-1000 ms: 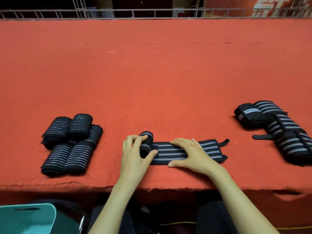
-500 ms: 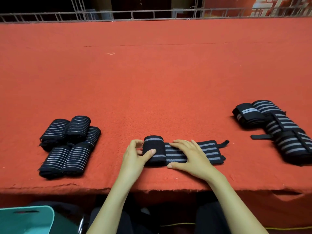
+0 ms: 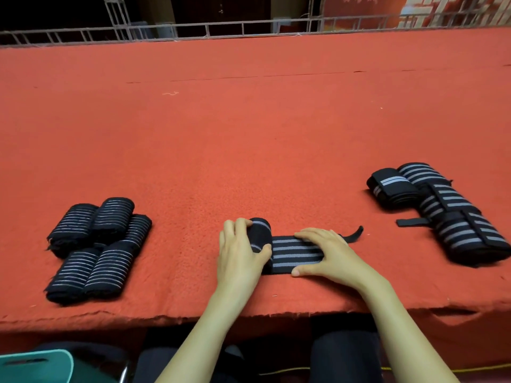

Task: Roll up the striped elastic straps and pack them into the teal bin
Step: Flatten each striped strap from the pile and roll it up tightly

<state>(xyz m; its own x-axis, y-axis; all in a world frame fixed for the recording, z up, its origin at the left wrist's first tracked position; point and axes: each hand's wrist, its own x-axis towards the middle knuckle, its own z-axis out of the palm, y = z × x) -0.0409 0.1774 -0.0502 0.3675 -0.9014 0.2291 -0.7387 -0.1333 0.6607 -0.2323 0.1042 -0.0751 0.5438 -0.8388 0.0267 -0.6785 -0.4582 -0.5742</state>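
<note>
your left hand (image 3: 240, 255) is curling around the rolled end of the strap (image 3: 296, 251) while your right hand (image 3: 326, 254) is pressing flat, fingers straight, on its unrolled part.

Head view. Red felt table (image 3: 249, 150). Left hand (image 3: 240, 258) curls round the rolled end (image 3: 258, 234) of a striped strap (image 3: 296, 251) lying flat near the front edge. Right hand (image 3: 329, 252) presses flat on the unrolled length, fingers straight. Strap tab (image 3: 355, 234) sticks out past the right hand. Five finished rolls (image 3: 94, 250) clustered at left. Unrolled straps (image 3: 442, 211) piled at right. Teal bin (image 3: 36, 366) corner at lower left, below the table edge.
</note>
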